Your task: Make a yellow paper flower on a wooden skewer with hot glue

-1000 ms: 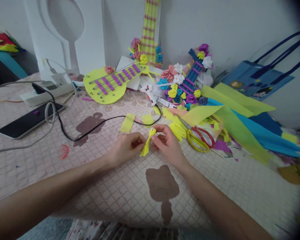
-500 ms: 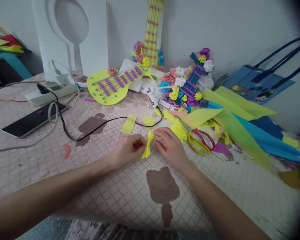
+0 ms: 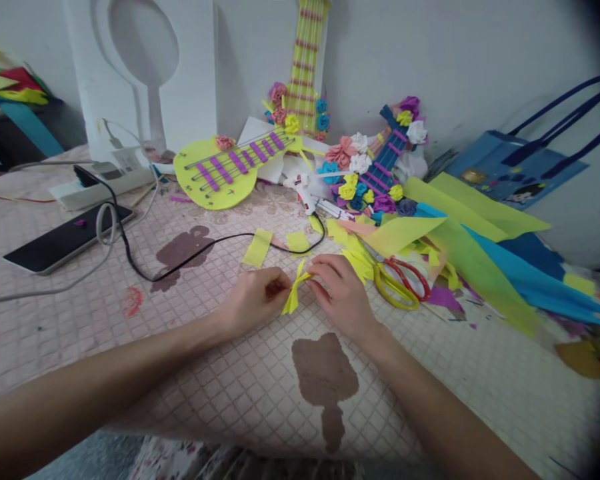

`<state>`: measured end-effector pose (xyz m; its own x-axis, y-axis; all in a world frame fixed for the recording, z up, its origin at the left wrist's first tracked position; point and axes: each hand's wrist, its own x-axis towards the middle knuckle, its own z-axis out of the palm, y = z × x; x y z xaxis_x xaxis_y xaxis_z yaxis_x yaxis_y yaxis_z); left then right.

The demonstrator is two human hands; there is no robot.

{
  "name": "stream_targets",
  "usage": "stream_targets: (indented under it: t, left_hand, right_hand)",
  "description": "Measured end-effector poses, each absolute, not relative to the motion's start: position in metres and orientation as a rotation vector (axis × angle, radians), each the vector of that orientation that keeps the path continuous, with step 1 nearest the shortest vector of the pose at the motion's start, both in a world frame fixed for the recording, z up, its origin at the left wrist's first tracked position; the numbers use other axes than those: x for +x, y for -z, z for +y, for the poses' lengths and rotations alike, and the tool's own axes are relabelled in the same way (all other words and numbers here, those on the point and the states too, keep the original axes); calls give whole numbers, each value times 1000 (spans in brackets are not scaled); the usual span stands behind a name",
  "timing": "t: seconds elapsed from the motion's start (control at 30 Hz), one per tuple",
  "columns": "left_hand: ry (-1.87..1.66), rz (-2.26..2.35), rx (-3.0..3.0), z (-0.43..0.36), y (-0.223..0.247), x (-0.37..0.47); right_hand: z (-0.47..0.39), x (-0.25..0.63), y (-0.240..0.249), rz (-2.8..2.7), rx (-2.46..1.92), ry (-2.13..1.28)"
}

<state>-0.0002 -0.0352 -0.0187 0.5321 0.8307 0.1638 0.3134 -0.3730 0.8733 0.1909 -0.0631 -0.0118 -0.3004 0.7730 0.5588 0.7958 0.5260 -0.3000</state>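
Between my two hands is a small strip of yellow crepe paper [image 3: 293,297], pinched narrow at its middle and flared at the ends like a bow. My left hand [image 3: 259,299] grips its left side between thumb and fingers. From the right, my right hand [image 3: 341,291] pinches the paper with its fingertips. Just beyond my hands lie cut yellow paper pieces [image 3: 258,248]. Scissors [image 3: 397,283] with yellow and red handles rest to the right of my right hand. A white glue gun [image 3: 303,193] stands farther back, its black cord running left.
Paper guitars, one yellow [image 3: 215,183] and one blue [image 3: 384,163] with paper flowers, lean at the back. Long crepe sheets [image 3: 480,267] spread over the right side. A dark tablet-like slab [image 3: 55,243] and a power strip [image 3: 105,183] sit left. A blue bag [image 3: 520,163] stands back right.
The yellow paper has turned slightly and looks narrower at its middle and upper end. Both hands stay nearly in place, still pinching it.
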Motion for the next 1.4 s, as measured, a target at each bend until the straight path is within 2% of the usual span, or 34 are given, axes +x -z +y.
stream_targets:
  t: [0.37,0.87,1.4]
  left_hand:
    - [-754,941,1952,-34,20,-1]
    - [-793,968,2181,-35,25,-4]
    - [-748,945,2304,-33,20,-4]
  right_hand:
    - [-68,186,10,-2179,-1345,140]
    - [-70,181,10,-2055,-1308,-405]
    - [-67,190,8,-2273,-1237,-455]
